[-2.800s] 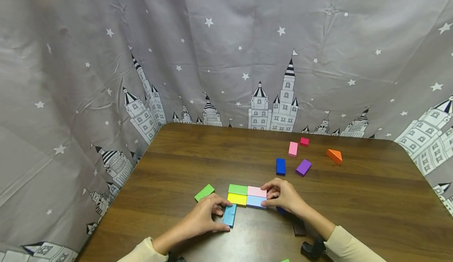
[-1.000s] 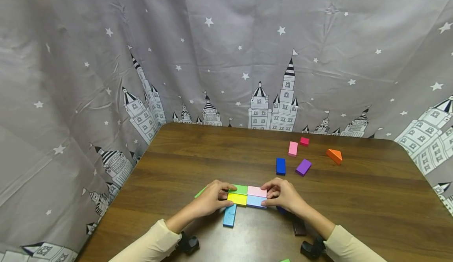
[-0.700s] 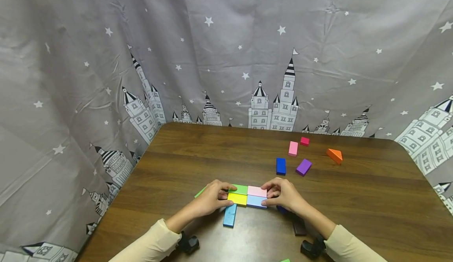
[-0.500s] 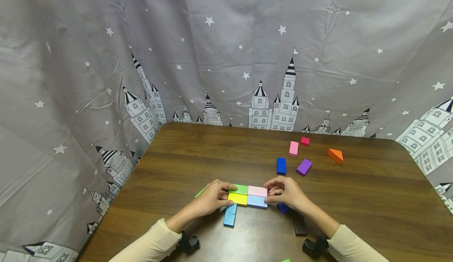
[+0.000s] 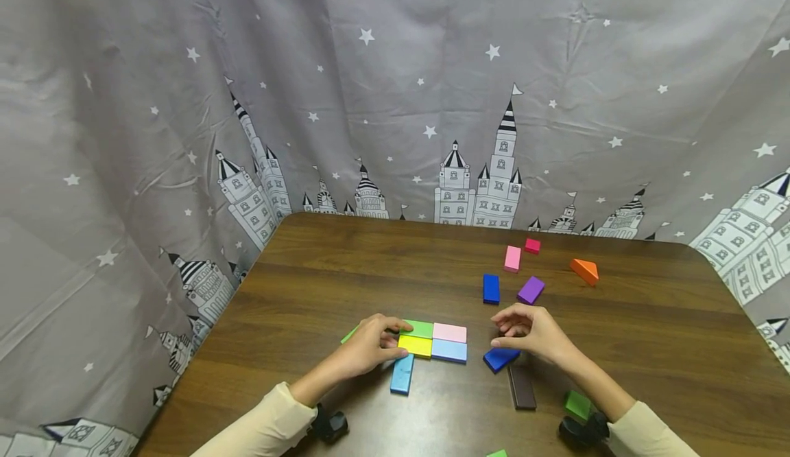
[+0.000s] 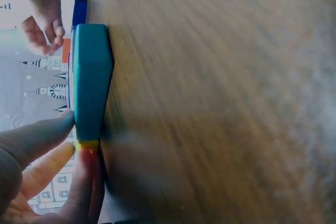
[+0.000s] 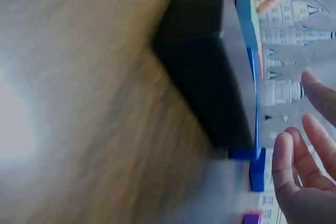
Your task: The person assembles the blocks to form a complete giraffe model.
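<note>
Head view, from the left: the worktop (image 5: 296, 272) stretches wide between its slanting left edge and my left hand (image 5: 367, 347), whose fingers pinch the outer ends of the light green block (image 5: 422, 329) and the yellow block (image 5: 417, 346). Against these lie the pink block (image 5: 450, 333) and the light blue block (image 5: 449, 350), making one flat rectangle. A gap of wood follows, then my right hand (image 5: 538, 333), thumb and fingers parted, holding nothing, just above the dark blue block (image 5: 500, 359). Beyond it the worktop runs on well to the right.

The wood is brown, streaked and glossy. The sky-blue block (image 5: 402, 375) and the dark brown block (image 5: 522, 388) are smooth, straight-sided slabs; the orange wedge (image 5: 584, 272) is triangular.

My left hand covers most of one green block (image 5: 348, 334). The bottom edge cuts another to a green tip (image 5: 497, 453). In the right wrist view the dark brown block blurs nearly black. I can't tell whether the sky-blue block touches the yellow one.
</note>
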Demonstrator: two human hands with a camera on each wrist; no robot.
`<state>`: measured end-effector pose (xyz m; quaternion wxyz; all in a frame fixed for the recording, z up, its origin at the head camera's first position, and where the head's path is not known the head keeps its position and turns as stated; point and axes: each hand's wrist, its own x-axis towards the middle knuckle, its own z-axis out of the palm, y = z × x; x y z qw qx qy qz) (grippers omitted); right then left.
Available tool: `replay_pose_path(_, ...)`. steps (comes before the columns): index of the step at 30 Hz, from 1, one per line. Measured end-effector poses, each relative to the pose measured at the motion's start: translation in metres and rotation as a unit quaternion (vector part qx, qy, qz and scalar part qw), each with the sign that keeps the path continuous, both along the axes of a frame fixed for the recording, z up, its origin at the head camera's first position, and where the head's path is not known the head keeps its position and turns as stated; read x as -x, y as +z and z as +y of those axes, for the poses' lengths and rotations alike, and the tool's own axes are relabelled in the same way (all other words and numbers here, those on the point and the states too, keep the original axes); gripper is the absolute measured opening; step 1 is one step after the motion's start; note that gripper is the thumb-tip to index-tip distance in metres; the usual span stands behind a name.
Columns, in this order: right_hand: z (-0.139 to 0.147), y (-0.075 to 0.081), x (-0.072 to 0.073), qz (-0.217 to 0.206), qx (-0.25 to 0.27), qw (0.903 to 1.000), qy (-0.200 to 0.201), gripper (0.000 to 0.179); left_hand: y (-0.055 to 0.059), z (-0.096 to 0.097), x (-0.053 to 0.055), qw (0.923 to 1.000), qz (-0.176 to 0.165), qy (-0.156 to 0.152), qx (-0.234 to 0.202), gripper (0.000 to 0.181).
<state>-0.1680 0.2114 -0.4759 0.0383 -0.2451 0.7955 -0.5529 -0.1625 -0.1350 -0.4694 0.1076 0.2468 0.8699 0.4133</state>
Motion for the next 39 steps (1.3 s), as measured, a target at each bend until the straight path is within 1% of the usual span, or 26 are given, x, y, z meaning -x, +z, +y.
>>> replay_pose_path(4, 0.012, 0.000, -0.012, 0.011, 0.000, 0.9998, -0.016, 0.034, -0.001, 0.000, 0.000, 0.9999, -0.006, 0.001, -0.014, 0.038)
replay_pose_path(7, 0.021, -0.001, -0.020, 0.030, 0.003, 0.9994, -0.016, 0.034, -0.002, 0.000, 0.000, 0.9996, -0.009, 0.003, -0.025, 0.038)
replay_pose_path(9, 0.026, -0.003, -0.024, 0.046, 0.004, 0.9989, -0.006, 0.035, -0.002, -0.001, 0.000, 0.9995, -0.008, 0.006, -0.031, 0.037)
replay_pose_path(12, 0.033, -0.005, -0.031, 0.063, 0.007, 0.9977, 0.023, 0.037, -0.001, -0.001, 0.001, 0.9993, -0.008, 0.008, -0.036, 0.037)
replay_pose_path(15, 0.039, -0.008, -0.036, 0.062, 0.013, 0.9968, 0.049, 0.039, -0.001, -0.002, 0.001, 0.9993, -0.008, 0.008, -0.037, 0.037)
replay_pose_path(18, 0.044, -0.011, -0.039, 0.057, 0.012, 0.9960, 0.068, 0.042, 0.000, -0.003, 0.000, 0.9990, -0.013, 0.007, -0.042, 0.037)
replay_pose_path(22, 0.048, -0.014, -0.042, 0.061, -0.005, 0.9943, 0.087, 0.046, -0.001, -0.003, -0.001, 0.9985, -0.022, 0.010, -0.049, 0.037)
replay_pose_path(28, 0.051, -0.017, -0.045, 0.058, -0.026, 0.9917, 0.112, 0.050, -0.002, -0.004, -0.002, 0.9985, -0.020, 0.009, -0.049, 0.037)
replay_pose_path(35, 0.048, -0.017, -0.048, 0.072, -0.047, 0.9914, 0.099, 0.057, -0.003, -0.004, -0.001, 0.9987, -0.019, 0.008, -0.046, 0.036)
replay_pose_path(39, 0.047, -0.018, -0.049, 0.079, -0.051, 0.9906, 0.099, 0.056, -0.004, -0.004, 0.000, 0.9987, -0.021, 0.009, -0.046, 0.036)
